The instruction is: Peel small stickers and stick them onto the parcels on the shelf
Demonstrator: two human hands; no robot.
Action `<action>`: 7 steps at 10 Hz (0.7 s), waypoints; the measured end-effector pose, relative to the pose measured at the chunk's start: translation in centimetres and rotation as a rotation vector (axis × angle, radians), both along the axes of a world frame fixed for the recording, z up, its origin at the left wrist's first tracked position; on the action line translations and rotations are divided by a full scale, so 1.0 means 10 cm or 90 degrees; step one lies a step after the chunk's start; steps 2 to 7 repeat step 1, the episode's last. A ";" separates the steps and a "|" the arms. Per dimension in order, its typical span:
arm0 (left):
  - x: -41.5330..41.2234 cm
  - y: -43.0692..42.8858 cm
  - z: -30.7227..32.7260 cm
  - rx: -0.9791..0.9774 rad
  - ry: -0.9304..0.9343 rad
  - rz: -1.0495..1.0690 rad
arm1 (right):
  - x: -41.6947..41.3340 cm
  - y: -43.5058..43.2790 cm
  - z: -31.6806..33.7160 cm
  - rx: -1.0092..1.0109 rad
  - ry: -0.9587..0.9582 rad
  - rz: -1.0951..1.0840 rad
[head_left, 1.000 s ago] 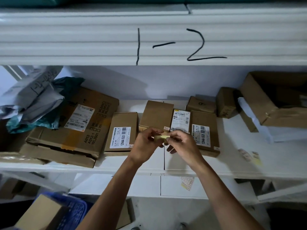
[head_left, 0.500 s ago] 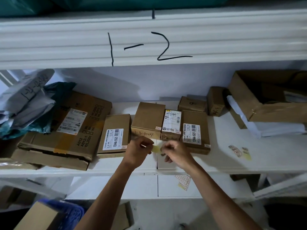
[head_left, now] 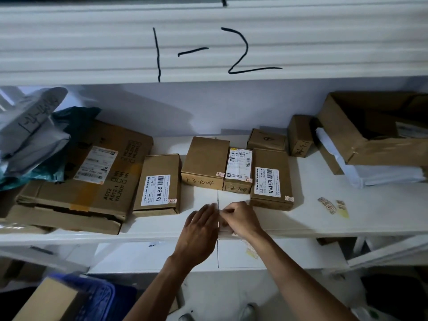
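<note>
Several brown cardboard parcels lie on the white shelf [head_left: 347, 218]: a large box [head_left: 92, 181] at the left, a labelled box [head_left: 159, 184], a box marked 1-3-1004 [head_left: 205, 162], a small white-labelled box [head_left: 238, 169] and another labelled box [head_left: 271, 179]. Each of the last four carries a small pink sticker [head_left: 172, 200] at a near corner. My left hand [head_left: 200, 230] and my right hand [head_left: 242, 220] meet fingertip to fingertip low over the shelf's front edge. They pinch a pale sticker strip [head_left: 224, 226], which is mostly hidden beneath them.
A loose strip of small stickers [head_left: 331, 206] lies on the shelf at the right. Two small boxes [head_left: 266, 139] stand at the back, and an open carton [head_left: 370, 135] rests on white sheets at the far right. Plastic mailer bags [head_left: 30, 135] are piled at the left. Below is a blue crate [head_left: 99, 295].
Both hands have dropped from in front of the middle parcels to the shelf's front edge, still together. The yellow strip that showed between them is now mostly covered.
</note>
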State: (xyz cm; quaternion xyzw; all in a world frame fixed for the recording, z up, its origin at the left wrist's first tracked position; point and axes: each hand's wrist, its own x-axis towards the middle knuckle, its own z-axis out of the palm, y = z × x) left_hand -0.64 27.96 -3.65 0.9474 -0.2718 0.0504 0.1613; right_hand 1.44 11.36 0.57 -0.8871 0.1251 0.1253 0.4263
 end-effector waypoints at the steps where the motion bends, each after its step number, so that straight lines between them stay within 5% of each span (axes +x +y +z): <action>1: 0.04 0.05 -0.01 -0.016 0.006 0.010 | -0.06 -0.05 0.05 0.007 -0.025 0.016; 7: 0.04 0.05 -0.01 -0.016 0.006 0.010 | -0.06 -0.05 0.05 0.007 -0.025 0.016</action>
